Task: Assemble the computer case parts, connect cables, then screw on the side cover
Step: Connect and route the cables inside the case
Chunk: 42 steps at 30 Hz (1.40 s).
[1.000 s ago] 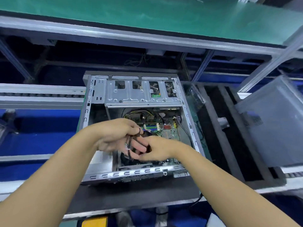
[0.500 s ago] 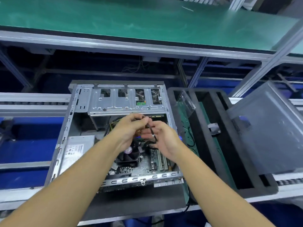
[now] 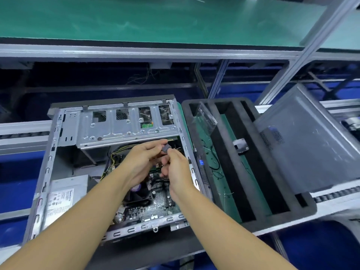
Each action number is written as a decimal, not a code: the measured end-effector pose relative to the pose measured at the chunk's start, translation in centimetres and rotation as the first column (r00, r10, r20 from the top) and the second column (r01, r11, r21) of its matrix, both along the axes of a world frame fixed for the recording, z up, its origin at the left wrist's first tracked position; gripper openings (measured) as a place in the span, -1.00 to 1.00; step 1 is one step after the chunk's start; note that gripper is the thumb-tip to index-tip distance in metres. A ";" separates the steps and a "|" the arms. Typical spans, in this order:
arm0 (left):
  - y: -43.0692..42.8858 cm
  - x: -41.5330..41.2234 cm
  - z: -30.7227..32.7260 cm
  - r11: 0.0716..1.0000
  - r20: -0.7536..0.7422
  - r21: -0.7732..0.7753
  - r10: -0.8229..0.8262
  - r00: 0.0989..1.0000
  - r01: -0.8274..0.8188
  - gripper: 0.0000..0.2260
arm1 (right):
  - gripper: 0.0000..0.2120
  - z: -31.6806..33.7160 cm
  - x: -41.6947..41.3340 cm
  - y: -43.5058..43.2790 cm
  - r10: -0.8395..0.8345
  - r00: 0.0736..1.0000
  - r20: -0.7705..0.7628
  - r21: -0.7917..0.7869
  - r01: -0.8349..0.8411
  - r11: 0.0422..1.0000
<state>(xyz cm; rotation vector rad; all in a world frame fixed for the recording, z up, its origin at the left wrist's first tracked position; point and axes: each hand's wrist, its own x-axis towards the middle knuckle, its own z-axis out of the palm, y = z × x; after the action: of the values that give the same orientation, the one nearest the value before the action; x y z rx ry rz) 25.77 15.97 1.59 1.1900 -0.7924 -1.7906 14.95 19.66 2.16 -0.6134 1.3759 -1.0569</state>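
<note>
Over at the left edge of the table (image 3: 146, 250), the open computer case (image 3: 51, 164) lies on its side. The power supply (image 3: 64, 193) is tucked into its near-left corner. Along the case's far edge runs the silver drive cage (image 3: 126, 123), with yellow and black wires bunched just below it.

Now to the middle, and both arms reach in over the motherboard (image 3: 155, 203) and its dark CPU fan (image 3: 141, 193). The left hand (image 3: 144, 160) has forefinger and thumb closed on a small grey cable connector (image 3: 166, 148). It is held up above the board, close under the drive cage and near the case's right wall. The right hand (image 3: 177, 170) meets it from the other side. Its fingertips pinch the same connector and its lower fingers are curled in.

Moving right, a black foam tray (image 3: 292, 211) sits just beside the case. A clear plastic piece (image 3: 206, 115) is at its far-left corner and a small grey bracket (image 3: 240, 146) lies in one of the slots. At the table's right edge, the grey side cover (image 3: 311, 143) leans tilted over the tray's right side.
</note>
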 end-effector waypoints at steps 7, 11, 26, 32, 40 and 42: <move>0.8 0.3 -1.5 0.979 0.441 -0.116 -0.103 0.892 0.170 -0.80 | -0.75 -0.4 0.9 -0.4 -0.155 0.973 0.171 0.063 0.146 0.987; 1.1 0.6 -1.8 0.944 0.520 -0.107 -0.213 0.827 0.311 -0.63 | -0.75 -0.1 0.8 -0.2 -0.131 0.962 0.238 0.028 0.128 0.991; 1.7 1.7 -2.6 0.918 0.607 -0.157 -0.201 0.769 0.364 -0.73 | -0.77 -0.7 3.0 -2.5 -0.377 0.926 0.000 0.027 0.377 0.926; 1.7 1.9 -2.6 0.934 0.574 -0.156 -0.181 0.799 0.323 -0.73 | -0.73 -1.6 3.0 -2.7 -0.397 0.916 -0.064 0.012 0.398 0.917; 1.7 1.9 -2.8 0.945 0.512 -0.156 -0.172 0.842 0.288 -0.73 | -0.70 -1.9 3.2 -2.8 -0.398 0.914 -0.081 -0.002 0.399 0.917; 1.7 1.9 -2.8 0.946 0.519 -0.151 -0.172 0.837 0.288 -0.73 | -0.73 -2.0 3.1 -2.8 -0.390 0.915 -0.101 -0.008 0.391 0.920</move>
<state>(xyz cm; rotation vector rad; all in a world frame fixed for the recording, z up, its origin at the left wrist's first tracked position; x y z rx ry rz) 27.64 17.68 -1.25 1.4759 -1.4582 -1.5292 18.07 16.87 0.15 -0.3918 1.6355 -1.3484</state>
